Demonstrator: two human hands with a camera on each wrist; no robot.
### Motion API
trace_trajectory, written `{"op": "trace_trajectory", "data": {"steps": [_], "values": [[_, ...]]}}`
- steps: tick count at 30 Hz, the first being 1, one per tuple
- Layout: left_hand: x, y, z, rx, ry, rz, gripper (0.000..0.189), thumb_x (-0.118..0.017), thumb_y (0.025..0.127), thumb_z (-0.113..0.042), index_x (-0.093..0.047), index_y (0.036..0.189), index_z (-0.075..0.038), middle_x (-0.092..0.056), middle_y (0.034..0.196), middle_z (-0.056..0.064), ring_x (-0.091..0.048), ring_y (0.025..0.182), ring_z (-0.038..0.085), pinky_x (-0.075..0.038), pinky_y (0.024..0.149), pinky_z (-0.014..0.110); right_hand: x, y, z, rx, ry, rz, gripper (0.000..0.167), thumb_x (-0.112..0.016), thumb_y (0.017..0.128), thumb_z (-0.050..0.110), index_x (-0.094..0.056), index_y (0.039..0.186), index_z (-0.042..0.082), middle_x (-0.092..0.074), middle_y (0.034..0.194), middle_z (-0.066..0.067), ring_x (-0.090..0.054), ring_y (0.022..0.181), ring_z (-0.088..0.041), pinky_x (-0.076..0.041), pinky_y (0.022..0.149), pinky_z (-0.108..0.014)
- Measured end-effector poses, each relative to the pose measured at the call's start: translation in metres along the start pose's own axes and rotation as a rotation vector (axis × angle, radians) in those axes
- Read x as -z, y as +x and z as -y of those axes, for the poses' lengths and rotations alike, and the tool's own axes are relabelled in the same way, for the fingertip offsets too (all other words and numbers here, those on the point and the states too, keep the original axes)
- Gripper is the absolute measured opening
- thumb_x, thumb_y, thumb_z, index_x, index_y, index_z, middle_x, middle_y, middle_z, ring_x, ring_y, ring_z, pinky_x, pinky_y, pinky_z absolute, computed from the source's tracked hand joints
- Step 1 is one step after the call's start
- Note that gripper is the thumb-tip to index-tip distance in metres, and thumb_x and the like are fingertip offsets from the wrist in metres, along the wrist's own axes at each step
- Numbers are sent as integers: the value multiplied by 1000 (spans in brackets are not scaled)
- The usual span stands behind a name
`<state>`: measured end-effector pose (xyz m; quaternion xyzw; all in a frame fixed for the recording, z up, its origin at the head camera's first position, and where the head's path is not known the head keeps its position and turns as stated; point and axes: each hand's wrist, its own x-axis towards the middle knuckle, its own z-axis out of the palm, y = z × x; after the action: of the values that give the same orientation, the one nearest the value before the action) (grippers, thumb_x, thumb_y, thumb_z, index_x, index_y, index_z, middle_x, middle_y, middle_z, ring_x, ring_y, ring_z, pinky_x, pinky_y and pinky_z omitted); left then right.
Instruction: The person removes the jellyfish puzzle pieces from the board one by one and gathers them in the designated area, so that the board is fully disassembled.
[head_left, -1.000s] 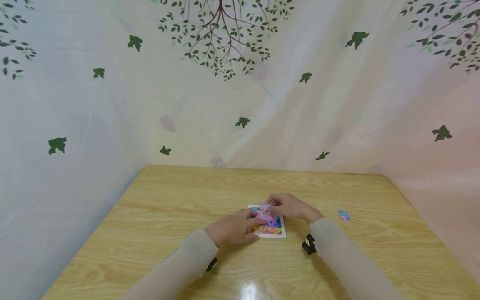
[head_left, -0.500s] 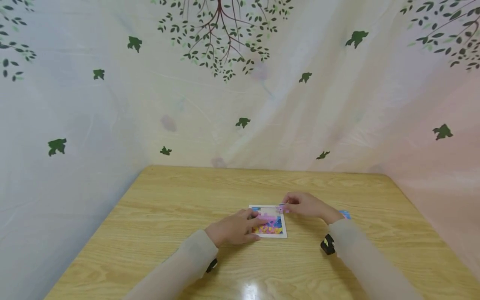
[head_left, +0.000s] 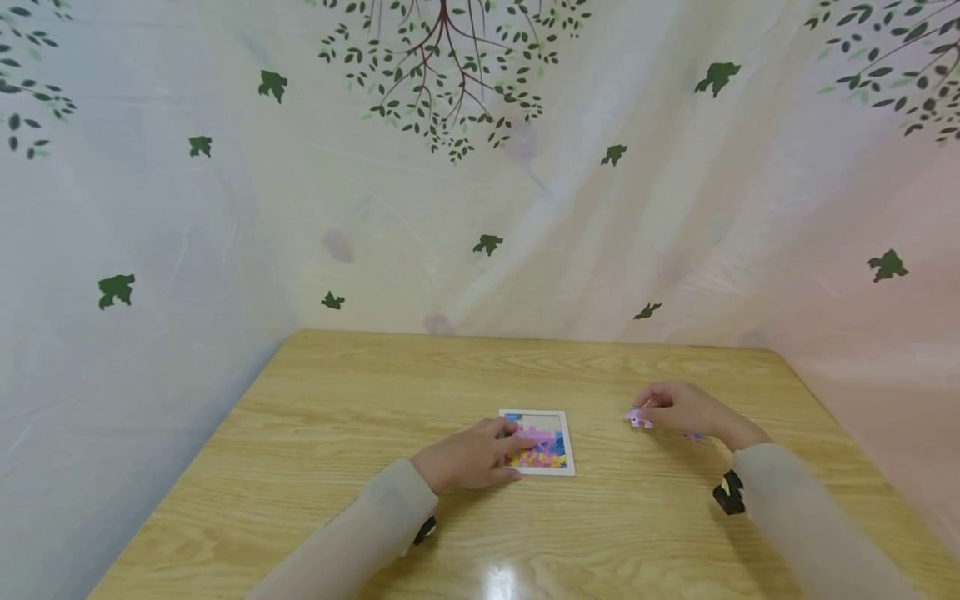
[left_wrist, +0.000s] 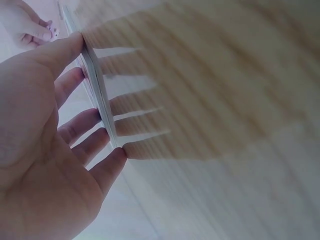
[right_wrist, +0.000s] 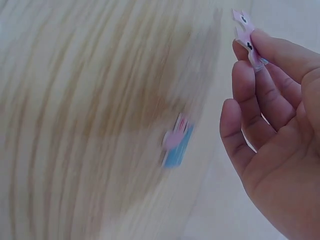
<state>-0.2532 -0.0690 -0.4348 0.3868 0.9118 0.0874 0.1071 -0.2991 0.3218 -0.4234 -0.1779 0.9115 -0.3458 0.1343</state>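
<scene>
My left hand (head_left: 467, 455) rests on the left side of a small white-rimmed jigsaw puzzle (head_left: 570, 450), its fingers spread over the picture. In the left wrist view the fingertips touch the thin board edge (left_wrist: 102, 100). Pink, yellow and blue pieces fill the lower part of the board; pale backing shows in the upper part. To the right, my right hand (head_left: 684, 408) pinches a pink jigsaw piece (head_left: 637, 418) with printed eyes between thumb and fingers. A blue and pink loose piece (right_wrist: 177, 145) lies on the table below that hand, partly hidden by it in the head view.
The wood-grain table (head_left: 375, 375) runs back to a pale cloth (head_left: 405, 275) printed with leaves and branches. More cloth hangs along both sides. A dark wrist device (head_left: 729, 493) shows under the right sleeve.
My right hand has carried the pink jigsaw piece off the board and to the right, uncovering pale backing at the board's upper part. The left hand has stayed in place.
</scene>
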Motion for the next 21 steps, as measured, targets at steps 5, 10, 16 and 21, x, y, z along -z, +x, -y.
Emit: {"op": "trace_trajectory", "data": {"steps": [5,10,16,21], "values": [[0,1,0,7,5,6,57,-59,106,-42,-44,159,-29,-41,160,9,-41,147,32,-41,117,45,7,-9,-10,12,20,1,22,-66,104,23,-69,115,5,-71,89,-5,-53,58,-13,-47,48,-28],[-1,1,1,12,1,0,57,-59,106,-42,-44,159,-29,-42,159,9,-46,142,29,-44,114,42,5,-13,-16,-10,44,-6,22,-67,103,20,-67,112,0,-67,86,-6,-53,59,-13,-49,50,-28],[0,1,1,3,14,0,57,-59,106,-42,-45,159,-29,-43,158,8,-46,141,27,-43,115,41,1,-16,-17,-44,41,-22,19,-68,101,15,-68,109,-2,-63,82,-5,-52,59,-13,-46,50,-26],[-1,1,1,7,2,2,57,-59,106,-42,-44,159,-29,-43,158,8,-46,142,27,-43,115,40,-1,-15,-21,-44,23,-29,18,-69,100,14,-70,110,-1,-62,82,-4,-52,60,-13,-46,51,-25]]}}
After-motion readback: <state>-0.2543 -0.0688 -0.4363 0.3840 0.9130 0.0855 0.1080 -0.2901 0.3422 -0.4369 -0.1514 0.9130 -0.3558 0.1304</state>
